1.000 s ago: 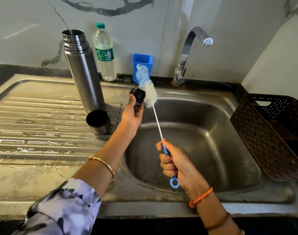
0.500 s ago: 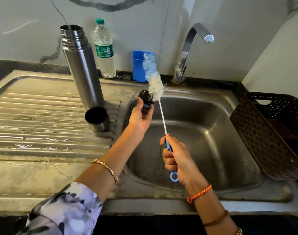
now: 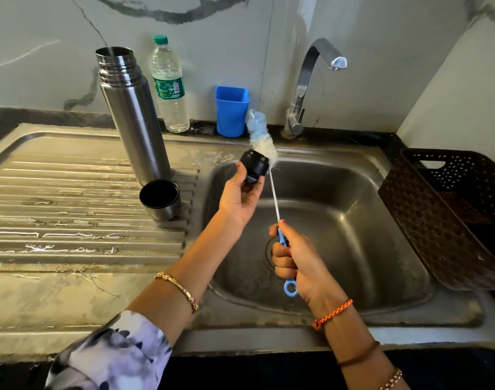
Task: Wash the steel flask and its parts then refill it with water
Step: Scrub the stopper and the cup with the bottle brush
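Steel sink (image 3: 381, 209): one flask (image 3: 133, 114) (uncapped), one stopper (image 3: 254, 166), one brush (image 3: 264, 144).

Over the sink (image 3: 353, 220), the left hand (image 3: 240, 195) grips a black stopper (image 3: 253, 164) against the bristles of a brush (image 3: 261, 139) whose blue handle the right hand (image 3: 296, 260) holds, while the open flask (image 3: 133, 114) and cup (image 3: 160, 199) stand touching on the drainboard (image 3: 72, 192).

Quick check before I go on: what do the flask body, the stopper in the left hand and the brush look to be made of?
Flask body: brushed stainless steel, judging by its grey sheen and streaky reflections. Stopper: seems black plastic, semi-gloss, with moulded ridges. Brush: soft white and pale blue bristles, probably synthetic, on a thin white stem, maybe coated wire; the blue handle looks like plastic.
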